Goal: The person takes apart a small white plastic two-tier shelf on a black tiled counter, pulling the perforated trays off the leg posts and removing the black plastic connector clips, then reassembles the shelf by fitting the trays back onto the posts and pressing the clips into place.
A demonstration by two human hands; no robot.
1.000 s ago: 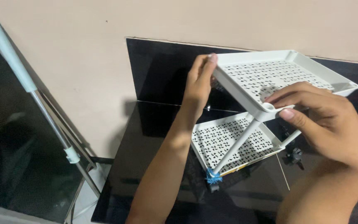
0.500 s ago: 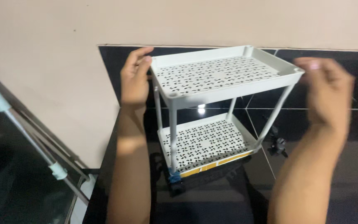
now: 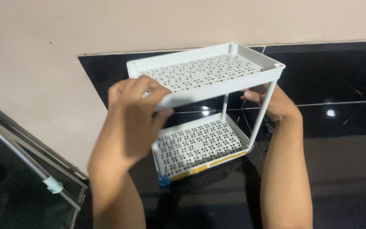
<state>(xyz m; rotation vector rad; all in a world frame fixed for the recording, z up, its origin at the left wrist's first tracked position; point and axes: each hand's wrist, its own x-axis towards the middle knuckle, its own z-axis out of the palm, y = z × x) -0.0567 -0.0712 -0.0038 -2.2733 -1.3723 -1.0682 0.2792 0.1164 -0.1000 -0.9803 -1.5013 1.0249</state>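
A glossy black desk meets a beige wall. Both hands clasp the white two-tier rack near its back-left corner: left hand grasping the top tray's front rim, right hand the far side. Hold it level, grip firm.

A home, likely a kitchen or utility corner: glossy black floor tiles meet a plain beige wall, with a metal-framed glass door left of the tiles.
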